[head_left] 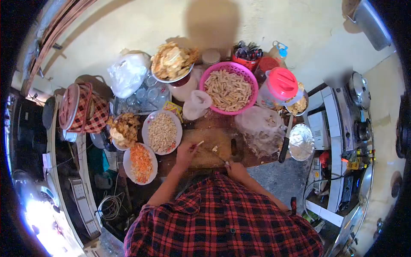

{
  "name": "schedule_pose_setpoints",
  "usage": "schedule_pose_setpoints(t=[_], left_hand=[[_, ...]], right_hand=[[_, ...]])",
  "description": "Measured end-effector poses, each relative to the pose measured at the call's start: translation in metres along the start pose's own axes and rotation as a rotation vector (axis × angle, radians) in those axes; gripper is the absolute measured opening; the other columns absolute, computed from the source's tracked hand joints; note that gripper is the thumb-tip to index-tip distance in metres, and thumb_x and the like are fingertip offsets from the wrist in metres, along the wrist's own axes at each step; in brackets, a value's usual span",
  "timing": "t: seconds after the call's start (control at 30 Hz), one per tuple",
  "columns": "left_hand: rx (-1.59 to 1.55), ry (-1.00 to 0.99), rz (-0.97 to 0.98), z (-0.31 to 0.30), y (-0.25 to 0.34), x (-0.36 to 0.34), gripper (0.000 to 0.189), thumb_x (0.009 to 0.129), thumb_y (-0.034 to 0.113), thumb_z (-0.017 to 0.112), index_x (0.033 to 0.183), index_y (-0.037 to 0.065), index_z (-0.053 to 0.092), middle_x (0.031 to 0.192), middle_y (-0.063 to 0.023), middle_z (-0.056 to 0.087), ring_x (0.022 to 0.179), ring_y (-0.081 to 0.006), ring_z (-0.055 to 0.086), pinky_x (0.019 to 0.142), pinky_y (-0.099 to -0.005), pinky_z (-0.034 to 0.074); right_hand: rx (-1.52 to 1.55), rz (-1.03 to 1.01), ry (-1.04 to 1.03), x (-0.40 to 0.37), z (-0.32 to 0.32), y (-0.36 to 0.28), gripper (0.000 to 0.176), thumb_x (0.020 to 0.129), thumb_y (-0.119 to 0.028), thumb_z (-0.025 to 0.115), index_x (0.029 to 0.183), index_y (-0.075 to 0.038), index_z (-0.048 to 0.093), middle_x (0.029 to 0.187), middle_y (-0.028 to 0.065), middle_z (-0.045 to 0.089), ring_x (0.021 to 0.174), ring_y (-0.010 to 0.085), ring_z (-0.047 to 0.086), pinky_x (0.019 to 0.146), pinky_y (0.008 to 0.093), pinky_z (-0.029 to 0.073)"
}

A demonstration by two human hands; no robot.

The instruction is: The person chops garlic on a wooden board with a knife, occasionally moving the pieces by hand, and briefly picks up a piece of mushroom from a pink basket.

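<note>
My left hand (pixel 185 155) is closed over the left part of the wooden cutting board (pixel 205 133), a small pale strip (pixel 200 143) pinched at its fingertips. At the board's front right, my right hand (pixel 236 171) grips a knife by its handle. The knife blade (pixel 220 159) points up and left across the board. A few cut pale bits (pixel 215 149) lie near the blade's tip. Beyond the board stands a pink basket (pixel 255 92) full of similar pale strips. Left of my left hand is a plate (pixel 147 135) heaped with small pale diced pieces.
A plate of shredded orange and white vegetables (pixel 140 162) sits front left. Fried pieces (pixel 173 61) fill a bowl at the back. Right of the board are a plastic bag (pixel 262 128), a black-handled knife (pixel 284 147), a foil-like round dish (pixel 301 142) and a pink-lidded jug (pixel 282 83).
</note>
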State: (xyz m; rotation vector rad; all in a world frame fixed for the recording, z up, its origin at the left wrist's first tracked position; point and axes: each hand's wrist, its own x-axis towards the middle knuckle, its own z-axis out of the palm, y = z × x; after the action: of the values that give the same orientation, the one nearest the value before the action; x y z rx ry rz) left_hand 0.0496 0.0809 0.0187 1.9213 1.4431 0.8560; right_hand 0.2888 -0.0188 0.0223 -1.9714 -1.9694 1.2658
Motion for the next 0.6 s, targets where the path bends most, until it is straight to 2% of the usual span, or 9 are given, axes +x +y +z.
schedule_pose_setpoints(t=[0.07,0.13,0.2,0.27,0.37,0.43,0.6], left_hand=[[0.088,-0.166,0.026,-0.005,0.005,-0.015,0.012,0.074,0.011,0.064,0.081,0.002,0.064,0.081,-0.0133,0.061,0.073,-0.0284,0.059,0.063,-0.036,0.047],[0.094,-0.169,0.071,0.003,-0.002,-0.027,0.012,0.074,0.01,0.063,0.083,0.002,0.064,0.082,-0.0132,0.061,0.075,-0.0287,0.059,0.064,-0.0364,0.047],[0.101,-0.174,0.117,0.011,-0.013,-0.033,0.013,0.074,0.01,0.063,0.084,0.002,0.064,0.084,-0.013,0.061,0.076,-0.0289,0.059,0.066,-0.0367,0.048],[0.109,-0.159,0.255,0.019,-0.027,-0.036,0.014,0.073,0.009,0.062,0.085,0.002,0.064,0.088,-0.0123,0.062,0.082,-0.0294,0.058,0.071,-0.0372,0.048],[0.105,-0.155,0.322,0.022,-0.033,-0.035,0.015,0.073,0.008,0.061,0.087,0.003,0.063,0.09,-0.0119,0.061,0.087,-0.0296,0.056,0.076,-0.038,0.046],[0.133,-0.153,0.319,0.018,-0.028,-0.037,0.015,0.073,0.007,0.061,0.086,0.002,0.063,0.09,-0.012,0.061,0.087,-0.0299,0.056,0.077,-0.038,0.046],[0.13,-0.182,0.299,0.011,-0.02,-0.038,0.018,0.07,0.005,0.06,0.088,0.001,0.062,0.092,-0.0119,0.06,0.09,-0.0299,0.055,0.079,-0.0374,0.046]], right_hand=[[0.009,0.041,0.066,-0.005,0.006,-0.003,0.035,0.089,-0.03,0.04,0.091,0.004,0.049,0.073,0.029,0.057,0.072,0.0452,0.055,0.063,0.0536,0.043],[0.021,0.047,0.154,-0.009,0.015,-0.004,0.035,0.09,-0.029,0.04,0.094,0.005,0.047,0.069,0.0277,0.056,0.066,0.0459,0.055,0.058,0.0537,0.043],[-0.003,0.033,0.162,-0.006,0.03,-0.001,0.033,0.089,-0.028,0.04,0.095,0.004,0.046,0.068,0.0271,0.056,0.064,0.0456,0.055,0.057,0.0537,0.043],[-0.024,0.021,0.171,-0.007,0.039,-0.004,0.032,0.089,-0.028,0.04,0.096,0.003,0.045,0.066,0.0265,0.056,0.062,0.0453,0.055,0.055,0.0536,0.043],[-0.052,0.073,0.128,-0.008,0.036,-0.026,0.03,0.089,-0.028,0.041,0.096,0.002,0.044,0.068,0.0265,0.057,0.062,0.0448,0.055,0.055,0.0537,0.043],[-0.024,0.102,0.192,-0.009,0.037,-0.035,0.029,0.089,-0.028,0.041,0.095,0.001,0.044,0.068,0.0264,0.057,0.064,0.0446,0.056,0.056,0.0536,0.043],[-0.067,0.14,0.189,-0.008,0.044,-0.042,0.028,0.089,-0.027,0.041,0.096,0.0,0.045,0.069,0.026,0.058,0.065,0.044,0.057,0.057,0.0534,0.044]])
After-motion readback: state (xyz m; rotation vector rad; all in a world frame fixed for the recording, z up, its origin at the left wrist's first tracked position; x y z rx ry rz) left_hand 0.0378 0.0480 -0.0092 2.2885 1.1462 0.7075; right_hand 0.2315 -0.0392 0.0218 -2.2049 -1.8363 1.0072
